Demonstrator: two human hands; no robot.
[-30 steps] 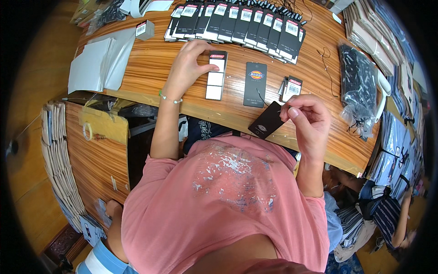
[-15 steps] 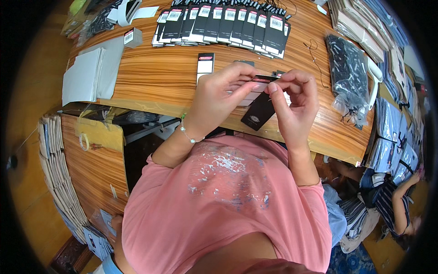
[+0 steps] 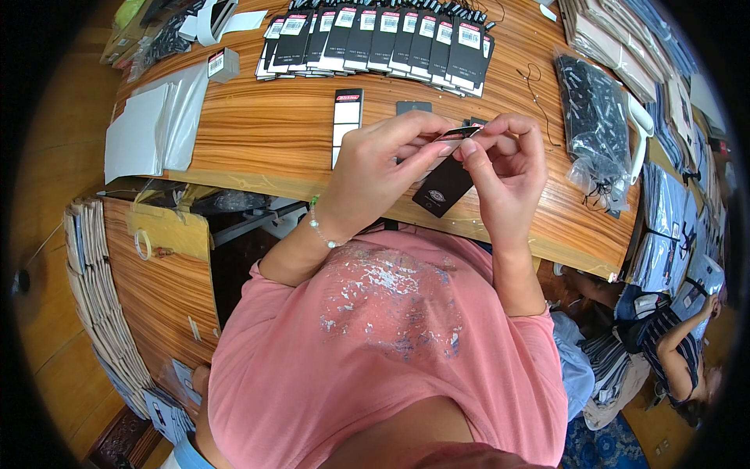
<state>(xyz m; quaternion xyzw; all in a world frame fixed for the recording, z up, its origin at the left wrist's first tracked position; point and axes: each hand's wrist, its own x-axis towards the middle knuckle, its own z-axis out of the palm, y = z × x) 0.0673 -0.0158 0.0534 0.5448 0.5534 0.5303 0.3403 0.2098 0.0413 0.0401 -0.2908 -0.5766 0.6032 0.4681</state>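
Both my hands meet above the table's near edge, pinching hang tags at their tops. A black hang tag (image 3: 444, 188) with a pale emblem slants down from between them. My left hand (image 3: 398, 148) grips the upper end of a second tag (image 3: 459, 134), dark with a red strip, by thumb and fingers. My right hand (image 3: 508, 156) pinches the corner where the tags come together; any cord there is hidden by fingertips. Left of my hands lies a black-and-white tag (image 3: 348, 117) with a red strip. Behind them a dark tag (image 3: 412, 107) is partly covered.
A fanned row of black tags with barcode labels (image 3: 375, 39) lies at the far side. On the right are a bag of black cords (image 3: 590, 117) and a white handled tool (image 3: 641, 129). White sheets (image 3: 141, 129) lie left. A co-worker (image 3: 676, 348) is at the lower right.
The tag in my left hand has tilted, showing less of its white face. My fingertips have drawn slightly closer at the tags' top. The co-worker's arm has shifted.
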